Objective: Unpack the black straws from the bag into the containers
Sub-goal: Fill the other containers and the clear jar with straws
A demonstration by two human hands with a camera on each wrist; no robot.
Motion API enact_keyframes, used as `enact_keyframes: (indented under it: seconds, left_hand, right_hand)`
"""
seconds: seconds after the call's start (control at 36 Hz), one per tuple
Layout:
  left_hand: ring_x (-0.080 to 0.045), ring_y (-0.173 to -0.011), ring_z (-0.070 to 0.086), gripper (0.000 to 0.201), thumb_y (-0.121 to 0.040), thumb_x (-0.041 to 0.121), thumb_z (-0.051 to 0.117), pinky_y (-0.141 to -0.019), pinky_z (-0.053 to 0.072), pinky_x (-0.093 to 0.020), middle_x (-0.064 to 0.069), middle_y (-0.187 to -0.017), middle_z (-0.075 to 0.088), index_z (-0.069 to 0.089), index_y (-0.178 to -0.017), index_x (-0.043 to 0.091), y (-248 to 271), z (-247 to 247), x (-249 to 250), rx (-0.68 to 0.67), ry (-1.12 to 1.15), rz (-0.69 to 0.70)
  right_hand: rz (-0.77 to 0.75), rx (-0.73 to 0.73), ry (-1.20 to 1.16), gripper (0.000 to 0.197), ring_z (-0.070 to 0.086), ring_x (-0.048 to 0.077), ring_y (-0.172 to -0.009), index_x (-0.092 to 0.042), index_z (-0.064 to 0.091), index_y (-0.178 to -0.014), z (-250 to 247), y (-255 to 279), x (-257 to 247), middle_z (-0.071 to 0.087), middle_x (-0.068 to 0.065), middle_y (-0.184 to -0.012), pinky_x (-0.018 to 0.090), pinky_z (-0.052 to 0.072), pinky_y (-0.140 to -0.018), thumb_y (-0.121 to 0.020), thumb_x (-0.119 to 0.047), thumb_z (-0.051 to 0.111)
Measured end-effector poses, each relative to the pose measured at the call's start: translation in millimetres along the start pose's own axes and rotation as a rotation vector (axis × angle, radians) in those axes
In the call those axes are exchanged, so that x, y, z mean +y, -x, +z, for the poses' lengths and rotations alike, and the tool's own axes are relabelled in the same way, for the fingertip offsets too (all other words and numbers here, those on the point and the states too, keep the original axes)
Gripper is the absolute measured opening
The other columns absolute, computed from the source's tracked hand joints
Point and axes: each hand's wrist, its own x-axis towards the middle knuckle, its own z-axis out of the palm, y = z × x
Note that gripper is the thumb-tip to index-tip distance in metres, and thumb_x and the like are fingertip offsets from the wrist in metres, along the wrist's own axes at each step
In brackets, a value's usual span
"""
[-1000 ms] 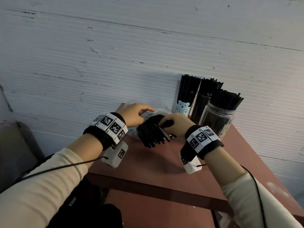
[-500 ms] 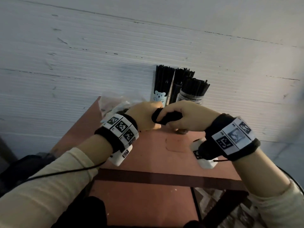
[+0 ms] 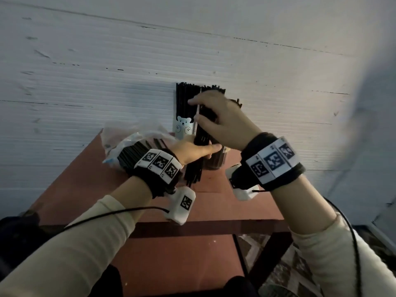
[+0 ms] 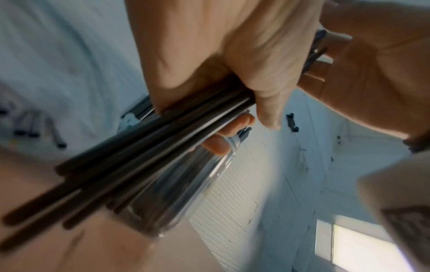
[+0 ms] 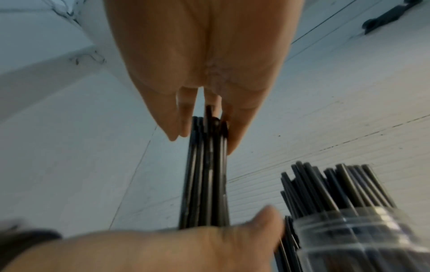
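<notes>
Black straws (image 3: pixel 198 144) stand as an upright bundle at the desk's (image 3: pixel 90 179) 12 o'clock edge, the left hand (image 3: pixel 192 150) curled round their middle and the right hand (image 3: pixel 216 116) pinching their tops, just before a bear-printed cup (image 3: pixel 182 129) and a clear ribbed plastic jar (image 5: pixel 363 237), both crammed with thin glossy straws. Half a second ago the bundle lay level between the hands; the crinkled clear bag (image 3: pixel 120 142) at 10 o'clock holds more.

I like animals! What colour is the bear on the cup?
The bear is white on a pale blue cup, seen best in the head view.
</notes>
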Motion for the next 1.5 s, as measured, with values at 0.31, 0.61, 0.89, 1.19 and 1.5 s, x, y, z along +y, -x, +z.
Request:
enact_keyframes:
  seconds: [0.31, 0.61, 0.89, 1.19, 1.5]
  left_hand:
    - [-0.013, -0.092, 0.062, 0.036, -0.090, 0.042, 0.061, -0.088, 0.042, -0.027, -0.005, -0.086, 0.068, 0.063, -0.072, 0.011, 7, -2, -8, -0.103, 0.029, -0.096]
    - [0.004, -0.071, 0.061, 0.009, -0.093, 0.014, 0.060, -0.067, 0.047, -0.015, 0.006, -0.077, 0.062, 0.062, -0.084, 0.015, 29, -14, 21, -0.358, -0.161, 0.224]
    - [-0.003, -0.091, 0.064, 0.044, -0.076, 0.023, 0.081, -0.083, 0.055, -0.026, -0.003, -0.092, 0.067, 0.062, -0.106, -0.001, 16, -3, 14, -0.237, -0.024, 0.338]
    - [-0.009, -0.131, 0.030, 0.124, -0.055, 0.038, 0.093, -0.103, 0.026, -0.022, -0.001, -0.145, 0.025, 0.007, -0.143, 0.031, -36, 5, 28, 0.243, 0.117, 0.281]
    - [0.002, -0.102, 0.058, 0.082, -0.062, 0.021, 0.090, -0.097, 0.047, -0.027, 0.015, -0.112, 0.062, 0.042, -0.129, 0.027, -80, -5, 15, 0.006, 0.074, 0.159]
  right_hand:
    - [0.028, -0.066, -0.028, 0.057, 0.039, 0.015, -0.134, -0.010, 0.040, -0.143, 13, 8, -2, 0.042, 0.005, -0.145, 0.027, 0.030, -0.112, -0.094, -0.029, 0.059]
    - [0.245, -0.096, -0.202, 0.075, 0.042, 0.013, -0.112, -0.027, 0.048, -0.132, 16, 30, 16, 0.044, 0.003, -0.114, 0.026, 0.044, -0.093, -0.068, -0.050, 0.081]
    - [0.124, -0.036, -0.370, 0.011, 0.063, 0.024, -0.071, -0.003, 0.063, -0.081, 12, 27, 12, 0.064, 0.013, -0.075, 0.044, 0.051, -0.068, -0.083, -0.013, 0.068]
    - [0.339, 0.348, -0.506, 0.018, 0.038, 0.011, -0.048, -0.015, 0.054, -0.069, -67, -28, 64, 0.044, -0.001, -0.059, 0.020, 0.028, -0.042, -0.084, -0.006, 0.059]
    - [0.413, 0.371, -0.521, 0.011, 0.030, 0.014, -0.048, -0.009, 0.052, -0.073, -77, -65, 98, 0.037, 0.002, -0.060, 0.023, 0.022, -0.044, -0.083, -0.007, 0.057]
